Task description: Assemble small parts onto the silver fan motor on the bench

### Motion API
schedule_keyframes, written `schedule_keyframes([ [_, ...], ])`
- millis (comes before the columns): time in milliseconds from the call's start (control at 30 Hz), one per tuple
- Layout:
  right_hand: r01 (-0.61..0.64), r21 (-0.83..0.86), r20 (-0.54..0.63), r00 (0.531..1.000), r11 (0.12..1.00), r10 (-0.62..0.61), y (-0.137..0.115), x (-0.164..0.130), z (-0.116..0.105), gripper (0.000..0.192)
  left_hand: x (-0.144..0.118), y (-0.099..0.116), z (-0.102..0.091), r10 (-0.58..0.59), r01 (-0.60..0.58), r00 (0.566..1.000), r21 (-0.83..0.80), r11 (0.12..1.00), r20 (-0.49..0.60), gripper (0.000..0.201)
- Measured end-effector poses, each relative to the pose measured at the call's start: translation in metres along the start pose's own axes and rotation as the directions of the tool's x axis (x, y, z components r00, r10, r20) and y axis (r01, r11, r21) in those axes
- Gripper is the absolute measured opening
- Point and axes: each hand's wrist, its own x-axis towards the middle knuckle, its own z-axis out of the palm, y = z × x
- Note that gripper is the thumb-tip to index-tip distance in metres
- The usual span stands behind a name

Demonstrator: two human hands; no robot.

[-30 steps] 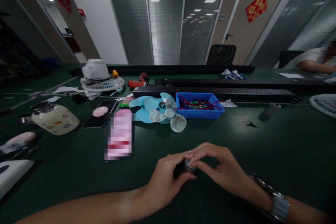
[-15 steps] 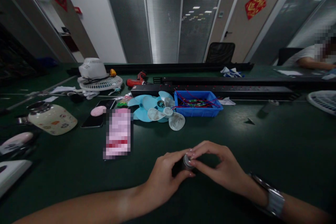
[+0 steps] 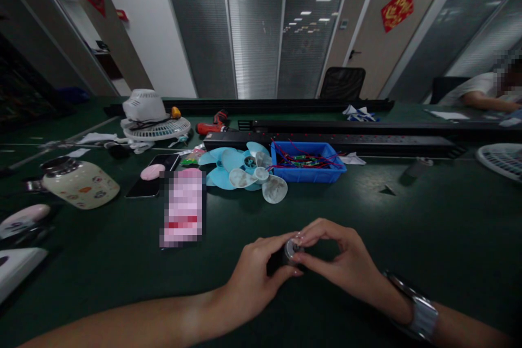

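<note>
the blue bin (image 3: 312, 175) stands on the green bench (image 3: 228, 228), filled with red wires and green boards (image 3: 304, 161). nearer than the bin, a small grey cylinder (image 3: 290, 250) is held upright or nearly so, between the person's two hands; whether its base touches the bench, i cannot tell. the left hand (image 3: 255, 274) has its fingers clamped around the cylinder's side, thumb nearest the person. the right hand (image 3: 346, 253) has thumb and forefinger clamped on the cylinder's top end, a small dark part showing between their tips; a watch (image 3: 424, 316) is on that wrist.

touching the bin's left side are fan blades, pale blue (image 3: 224, 160) and clear (image 3: 275, 189). farther left of the bin lie a pink packet (image 3: 185, 201), a phone (image 3: 142, 189) and a cream flask (image 3: 84, 185). behind and left of it is a red drill (image 3: 210, 129). well right of the bin is another cylinder (image 3: 420, 167); beyond that, a co-worker (image 3: 475, 92) sits.
</note>
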Motion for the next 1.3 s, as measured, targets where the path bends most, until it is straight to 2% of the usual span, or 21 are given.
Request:
schedule_keyframes([
  [133, 0.007, 0.043, 0.074, 0.997, 0.999, -0.010, -0.003, 0.002, 0.001, 0.019, -0.001, -0.002, 0.001, -0.014, 0.015, 1.000, 0.016, 1.000, -0.004, 0.039],
  [233, 0.011, 0.049, 0.088, 0.996, 0.999, -0.016, -0.005, 0.002, 0.000, 0.018, -0.002, -0.003, 0.002, -0.024, 0.024, 1.000, 0.027, 0.999, -0.018, 0.037],
  [533, -0.052, 0.093, 0.013, 0.999, 0.994, 0.051, -0.005, 0.003, 0.002, 0.007, 0.000, -0.002, 0.000, -0.006, 0.006, 1.000, 0.016, 1.000, 0.001, 0.047],
  [700, -0.082, 0.092, -0.027, 0.996, 0.992, 0.085, 0.001, 0.001, -0.020, 0.007, 0.001, -0.001, 0.000, -0.030, 0.030, 1.000, 0.041, 0.999, 0.002, 0.056],
  [867, -0.165, -0.120, 0.072, 0.982, 0.979, 0.175, 0.023, -0.024, -0.051, 0.010, 0.001, 0.002, -0.001, -0.103, 0.103, 0.995, 0.085, 0.991, 0.001, 0.055],
  [1000, -0.162, -0.288, 0.126, 0.971, 0.944, 0.205, 0.040, -0.042, -0.062, 0.014, 0.001, 0.003, -0.001, -0.124, 0.122, 0.992, 0.097, 0.988, 0.009, 0.055],
  [1300, -0.182, -0.301, 0.184, 0.952, 0.936, 0.244, 0.039, -0.046, -0.064, 0.016, 0.001, 0.001, -0.001, -0.137, 0.135, 0.990, 0.099, 0.986, 0.014, 0.055],
])
